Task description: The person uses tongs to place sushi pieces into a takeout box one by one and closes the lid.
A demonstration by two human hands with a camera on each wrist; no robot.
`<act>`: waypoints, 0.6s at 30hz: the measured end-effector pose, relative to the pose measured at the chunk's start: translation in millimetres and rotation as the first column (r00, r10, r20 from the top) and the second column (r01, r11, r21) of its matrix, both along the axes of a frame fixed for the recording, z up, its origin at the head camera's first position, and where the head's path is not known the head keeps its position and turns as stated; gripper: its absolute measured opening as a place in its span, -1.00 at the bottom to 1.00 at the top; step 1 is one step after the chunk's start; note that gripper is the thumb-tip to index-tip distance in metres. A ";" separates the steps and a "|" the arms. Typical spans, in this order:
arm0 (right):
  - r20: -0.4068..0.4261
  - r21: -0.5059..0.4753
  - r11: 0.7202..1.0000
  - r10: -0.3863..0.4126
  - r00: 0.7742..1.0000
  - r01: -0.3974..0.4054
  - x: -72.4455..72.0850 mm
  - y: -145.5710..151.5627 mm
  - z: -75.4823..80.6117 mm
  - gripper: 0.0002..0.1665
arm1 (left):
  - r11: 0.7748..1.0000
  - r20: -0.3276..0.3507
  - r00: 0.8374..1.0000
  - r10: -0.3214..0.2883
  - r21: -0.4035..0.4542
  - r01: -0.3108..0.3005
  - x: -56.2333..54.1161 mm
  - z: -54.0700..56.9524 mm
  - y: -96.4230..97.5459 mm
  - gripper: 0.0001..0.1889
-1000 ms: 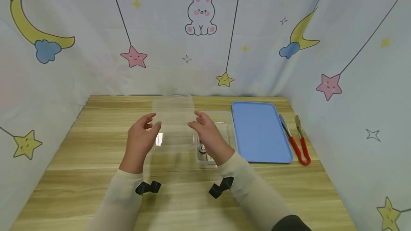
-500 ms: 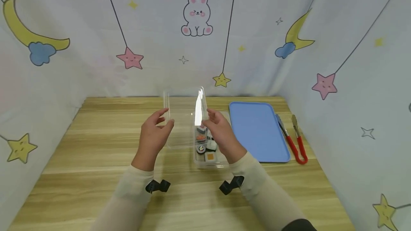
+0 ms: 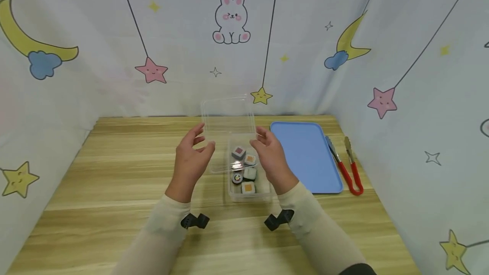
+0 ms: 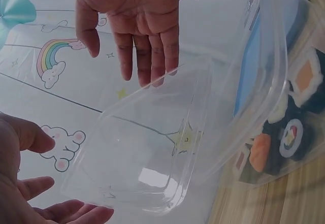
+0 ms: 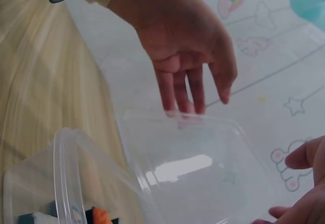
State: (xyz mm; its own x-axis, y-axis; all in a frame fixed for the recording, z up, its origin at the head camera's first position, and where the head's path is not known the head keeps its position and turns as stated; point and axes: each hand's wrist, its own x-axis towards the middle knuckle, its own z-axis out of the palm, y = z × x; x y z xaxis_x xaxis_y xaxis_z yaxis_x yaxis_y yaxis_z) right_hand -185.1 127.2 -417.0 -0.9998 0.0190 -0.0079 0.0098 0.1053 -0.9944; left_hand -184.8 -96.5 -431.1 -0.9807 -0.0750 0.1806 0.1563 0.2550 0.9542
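A clear plastic lid (image 3: 229,116) is tilted up between my two hands above the far part of a clear box (image 3: 250,198). Several sushi pieces (image 3: 248,188) lie in the box. My left hand (image 3: 191,162) touches the lid's left edge with extended fingers; in the right wrist view its thumb stands apart from the lid (image 5: 188,168). On the opposite edge, my right hand (image 3: 271,158) rests its fingers much the same way. The left wrist view shows these right fingers (image 4: 157,56) straight at the lid's rim, thumb away from it.
A blue tray (image 3: 305,160) lies right of the box, partly behind my right hand. Red-handled tongs (image 3: 355,177) are beyond it, near the right edge of the wooden table (image 3: 126,181). A printed white curtain (image 3: 183,41) encloses the back and sides.
Both hands carry the lid to the right, from beside the box to over its far part, and it tips more upright. Sushi in the box comes into view.
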 end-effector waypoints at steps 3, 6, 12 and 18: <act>-0.017 -0.007 1.000 -0.012 1.000 0.012 0.7 2.6 1.3 -0.33 | 1.000 -0.031 1.000 -0.003 0.023 0.003 -0.3 0.8 2.2 -0.36; -0.037 -0.013 1.000 -0.020 0.999 0.019 1.1 5.0 3.1 -0.30 | 0.999 -0.057 0.998 -0.009 0.044 0.012 -1.0 1.2 4.1 -0.35; -0.066 -0.014 1.000 -0.027 0.997 0.026 1.4 10.2 3.2 -0.26 | 0.995 -0.061 0.997 -0.043 0.086 0.048 -2.8 1.1 6.1 -0.32; -0.082 0.010 0.999 -0.031 0.996 0.032 1.7 14.0 2.4 -0.29 | 0.991 -0.048 0.997 -0.067 0.111 0.072 -3.3 1.3 8.6 -0.32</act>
State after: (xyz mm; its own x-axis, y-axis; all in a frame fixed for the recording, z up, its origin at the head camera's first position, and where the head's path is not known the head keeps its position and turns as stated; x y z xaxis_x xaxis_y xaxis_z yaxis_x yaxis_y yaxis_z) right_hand -183.4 141.2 -414.7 -0.9959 0.0504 0.0747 -0.0683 0.1179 -0.9907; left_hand -188.1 -87.8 -429.8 -0.9754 -0.0290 0.2183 0.2127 0.1338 0.9679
